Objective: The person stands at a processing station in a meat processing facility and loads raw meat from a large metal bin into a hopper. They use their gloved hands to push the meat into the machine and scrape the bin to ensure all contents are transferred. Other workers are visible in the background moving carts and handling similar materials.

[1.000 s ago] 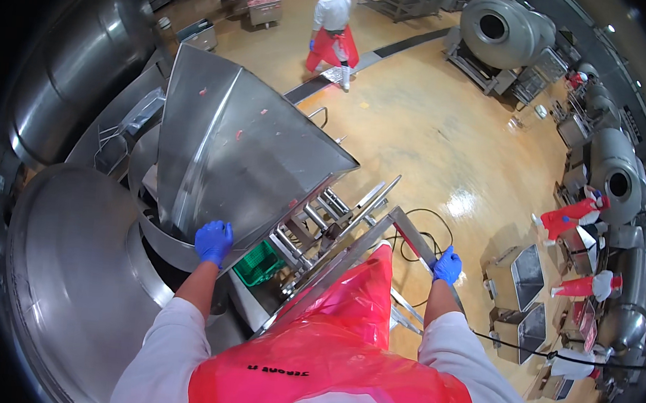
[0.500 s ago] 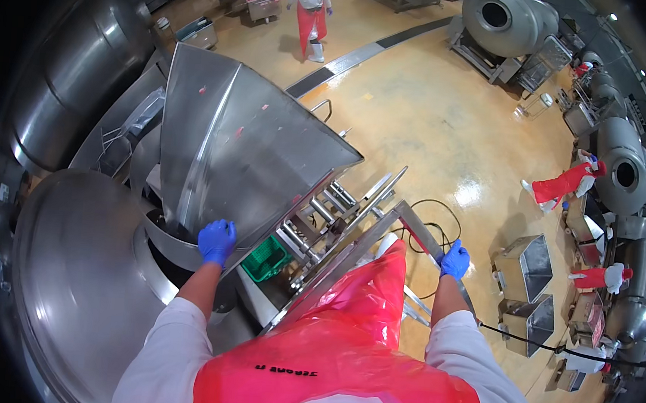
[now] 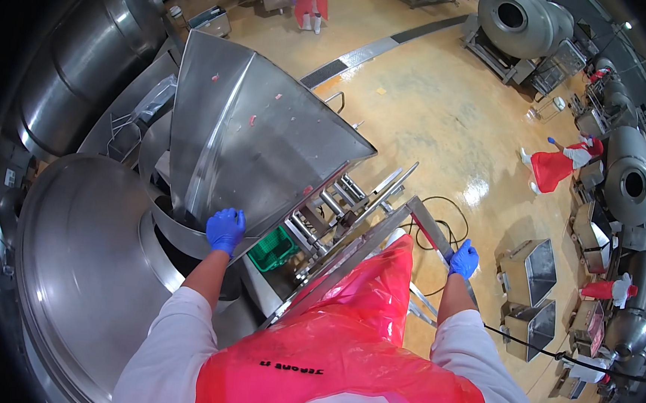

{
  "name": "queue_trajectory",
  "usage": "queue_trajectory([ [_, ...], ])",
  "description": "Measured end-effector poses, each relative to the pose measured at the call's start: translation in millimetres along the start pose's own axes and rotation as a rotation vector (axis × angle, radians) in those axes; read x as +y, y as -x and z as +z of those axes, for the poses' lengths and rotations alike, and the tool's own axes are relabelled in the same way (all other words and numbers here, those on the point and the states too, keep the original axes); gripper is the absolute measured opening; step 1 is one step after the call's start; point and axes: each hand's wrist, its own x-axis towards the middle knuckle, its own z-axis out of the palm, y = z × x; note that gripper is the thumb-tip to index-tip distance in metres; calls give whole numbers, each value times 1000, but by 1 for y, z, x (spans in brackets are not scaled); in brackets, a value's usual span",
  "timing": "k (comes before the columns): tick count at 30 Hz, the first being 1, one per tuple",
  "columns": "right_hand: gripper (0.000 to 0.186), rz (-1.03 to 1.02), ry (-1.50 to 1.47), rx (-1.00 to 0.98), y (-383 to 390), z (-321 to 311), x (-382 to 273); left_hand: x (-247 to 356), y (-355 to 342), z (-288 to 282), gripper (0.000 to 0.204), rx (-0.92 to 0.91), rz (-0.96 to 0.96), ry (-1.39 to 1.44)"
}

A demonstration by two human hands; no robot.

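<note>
Angular stainless-steel hopper (image 3: pixel 268 126) stands front-left, my blue-gloved left hand (image 3: pixel 225 230) at its lower edge, grip unclear, my blue-gloved right hand (image 3: pixel 464 259) wrapped around a grey metal rail (image 3: pixel 429 224): bracing, I judge, calling next for steady holds.

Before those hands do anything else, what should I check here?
1. Left hand at the lower edge of the metal chute: ok.
2. Right hand on the metal rail: ok.
3. Chute free of scraps: not ok, small reddish bits lie on it.
4. Floor beside the rail free of cable: not ok, a dark cable loops there.
5. Co-worker in red well away from both hands: ok.
6. Power off: cannot tell.
</note>
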Motion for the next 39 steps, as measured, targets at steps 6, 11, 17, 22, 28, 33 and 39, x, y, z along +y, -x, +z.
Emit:
queue_trajectory([
  [6,59,-1,1,-20,2,-2,-1,-1,3,-6,34,-29,-10,-5],
  [11,56,-50,-27,20,-1,5,4,1,4,-7,35,-15,-23,2],
  [17,54,-27,5,42,-4,11,12,3,-3,-8,37,-19,-10,-5],
  [22,56,-17,9,-91,5,-6,-21,6,-8,-8,46,-153,-27,81],
  [28,58,-66,-120,-190,20,-7,-36,-51,-27,61,51,-178,27,59],
  [33,56,-34,-64,-140,19,-10,-24,-19,-44,100,51,-160,86,71],
  [39,52,-45,-60,-122,19,-13,-26,18,-39,72,52,-173,109,101],
])
